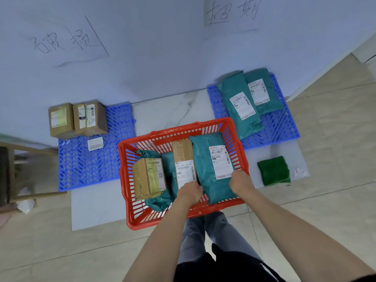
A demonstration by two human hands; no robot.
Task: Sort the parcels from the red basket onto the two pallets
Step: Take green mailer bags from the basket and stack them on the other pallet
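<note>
A: What are the hands doing at the red plastic lattice basket (130, 151)?

B: Both are reaching in over its near rim. The left hand (189, 193) is curling closed on the near end of a long brown cardboard box (183, 159), and the right hand (241, 181) is gripping the near right edge of a teal plastic mailer bag with a white label (205, 159).

A: How are those parcels looking?

B: The teal bag is lying along the basket's right side, its label facing up with barcodes and a red strip. The long box is sitting just left of it, touching it, taped and labelled. Further left in the basket a squat brown carton with yellowish tape (149, 178) is resting on another teal bag (160, 200).

A: And around the basket?

B: The basket is standing on a pale mat (91, 210) over beige tiled floor (325, 210). Right of it a dark green folded cloth (273, 170) is lying. Left and beyond, a blue plastic grid pallet (91, 169) is carrying two brown cardboard boxes (77, 119) and a loose white barcode label (95, 144). Right and beyond, a second blue grid pallet (278, 127) is holding two teal mailer bags (240, 102), overlapping.

A: And behind everything?

B: A white wall (152, 47) is showing taped paper sheets with handwritten characters (230, 11).
</note>
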